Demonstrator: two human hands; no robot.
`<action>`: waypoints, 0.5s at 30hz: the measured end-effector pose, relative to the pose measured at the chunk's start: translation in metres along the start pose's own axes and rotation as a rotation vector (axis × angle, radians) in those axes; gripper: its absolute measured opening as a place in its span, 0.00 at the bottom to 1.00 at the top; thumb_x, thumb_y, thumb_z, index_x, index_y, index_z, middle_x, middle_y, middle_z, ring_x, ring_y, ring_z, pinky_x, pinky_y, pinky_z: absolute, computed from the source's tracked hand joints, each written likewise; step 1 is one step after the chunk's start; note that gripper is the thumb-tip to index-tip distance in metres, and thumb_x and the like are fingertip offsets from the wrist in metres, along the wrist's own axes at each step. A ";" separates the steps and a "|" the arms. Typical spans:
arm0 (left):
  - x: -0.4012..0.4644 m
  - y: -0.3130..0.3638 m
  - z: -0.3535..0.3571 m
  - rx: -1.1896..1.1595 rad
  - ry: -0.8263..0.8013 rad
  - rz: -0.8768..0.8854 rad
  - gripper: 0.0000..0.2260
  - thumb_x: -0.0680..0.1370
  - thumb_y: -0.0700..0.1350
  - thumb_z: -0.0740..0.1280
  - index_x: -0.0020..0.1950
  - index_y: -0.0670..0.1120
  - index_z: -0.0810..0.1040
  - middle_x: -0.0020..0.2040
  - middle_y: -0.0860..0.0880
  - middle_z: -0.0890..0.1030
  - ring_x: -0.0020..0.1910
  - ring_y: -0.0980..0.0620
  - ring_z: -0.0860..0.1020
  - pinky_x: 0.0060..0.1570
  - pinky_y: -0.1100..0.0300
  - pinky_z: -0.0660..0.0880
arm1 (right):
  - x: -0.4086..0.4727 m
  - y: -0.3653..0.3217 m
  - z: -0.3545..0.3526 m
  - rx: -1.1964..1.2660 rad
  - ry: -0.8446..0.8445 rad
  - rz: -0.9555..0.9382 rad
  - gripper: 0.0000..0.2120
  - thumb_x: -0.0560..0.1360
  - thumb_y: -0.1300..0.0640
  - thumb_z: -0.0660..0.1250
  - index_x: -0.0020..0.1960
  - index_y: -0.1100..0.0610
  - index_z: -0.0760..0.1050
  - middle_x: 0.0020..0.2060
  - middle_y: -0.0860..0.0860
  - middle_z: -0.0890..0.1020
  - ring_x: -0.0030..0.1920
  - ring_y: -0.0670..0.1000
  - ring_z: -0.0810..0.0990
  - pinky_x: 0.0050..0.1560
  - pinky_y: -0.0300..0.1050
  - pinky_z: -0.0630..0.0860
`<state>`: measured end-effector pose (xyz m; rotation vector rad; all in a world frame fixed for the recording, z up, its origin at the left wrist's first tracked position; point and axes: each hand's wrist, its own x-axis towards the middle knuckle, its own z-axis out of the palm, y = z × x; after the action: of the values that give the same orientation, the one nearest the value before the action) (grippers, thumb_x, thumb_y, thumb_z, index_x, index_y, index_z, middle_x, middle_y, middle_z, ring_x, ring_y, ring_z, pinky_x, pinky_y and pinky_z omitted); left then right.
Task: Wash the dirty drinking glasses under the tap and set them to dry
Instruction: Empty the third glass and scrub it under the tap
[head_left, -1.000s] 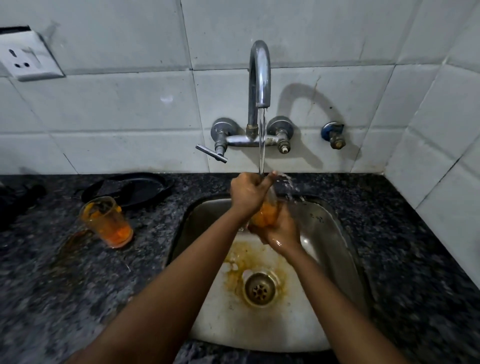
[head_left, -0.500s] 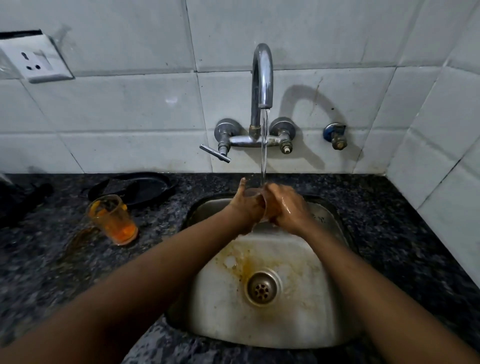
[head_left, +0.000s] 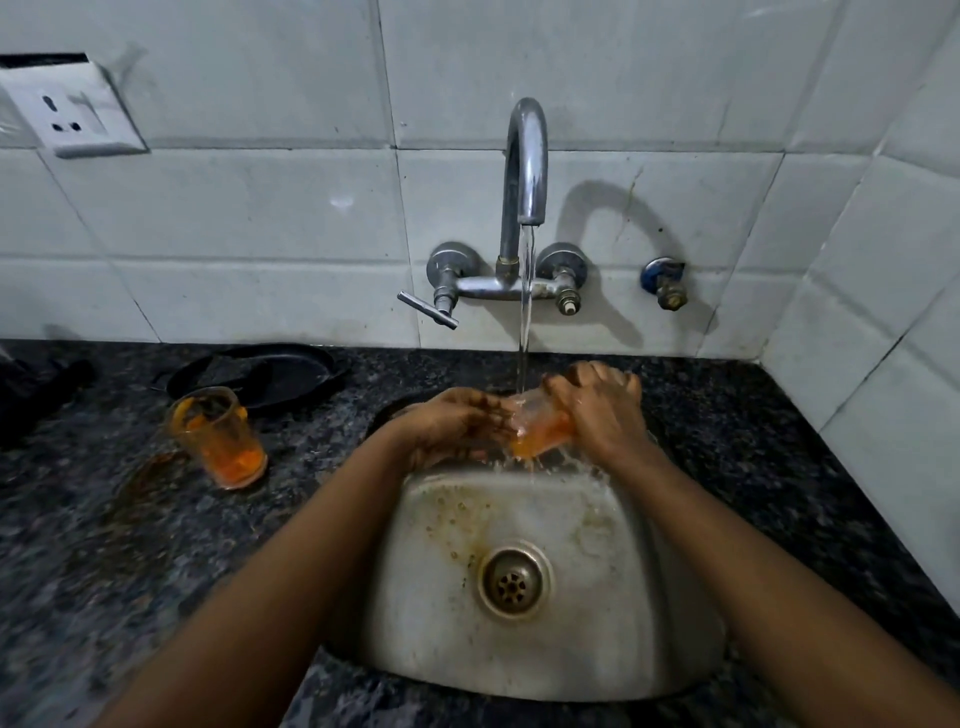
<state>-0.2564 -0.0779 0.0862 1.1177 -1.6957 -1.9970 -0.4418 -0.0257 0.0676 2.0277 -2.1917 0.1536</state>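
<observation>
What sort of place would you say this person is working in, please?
Most likely a home kitchen: a steel sink set in a dark stone counter, a wall tap on white tiles, and a dirty glass beside a black pan.

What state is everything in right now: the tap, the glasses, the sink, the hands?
Tap: running.
Glass under the stream: tilted, orange residue inside.
Glass on counter: upright, dirty.
Sink: stained, not filled.
Left hand: on the glass.
Right hand: gripping the glass.
</observation>
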 end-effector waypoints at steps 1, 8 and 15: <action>0.003 -0.006 -0.001 -0.004 0.032 -0.022 0.11 0.79 0.33 0.56 0.50 0.43 0.77 0.42 0.47 0.82 0.39 0.54 0.80 0.43 0.61 0.78 | -0.002 0.001 -0.002 -0.038 -0.003 -0.008 0.29 0.70 0.48 0.70 0.68 0.47 0.64 0.67 0.55 0.66 0.68 0.56 0.62 0.67 0.62 0.57; 0.019 -0.023 0.007 -0.136 0.144 -0.041 0.12 0.78 0.31 0.55 0.47 0.39 0.77 0.44 0.43 0.80 0.41 0.52 0.80 0.48 0.60 0.78 | -0.007 0.005 -0.003 -0.103 0.138 -0.052 0.34 0.56 0.53 0.81 0.60 0.54 0.74 0.61 0.62 0.75 0.63 0.62 0.73 0.61 0.74 0.62; 0.028 -0.001 0.031 -0.315 -0.026 0.162 0.11 0.76 0.31 0.61 0.56 0.37 0.77 0.50 0.43 0.84 0.48 0.49 0.83 0.53 0.56 0.79 | 0.002 -0.009 0.000 0.116 0.184 -0.012 0.29 0.72 0.55 0.68 0.70 0.50 0.63 0.68 0.54 0.69 0.69 0.57 0.65 0.68 0.61 0.59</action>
<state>-0.2965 -0.0738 0.0754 0.8230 -1.3709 -2.0883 -0.4329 -0.0283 0.0681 1.9953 -2.1024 0.4564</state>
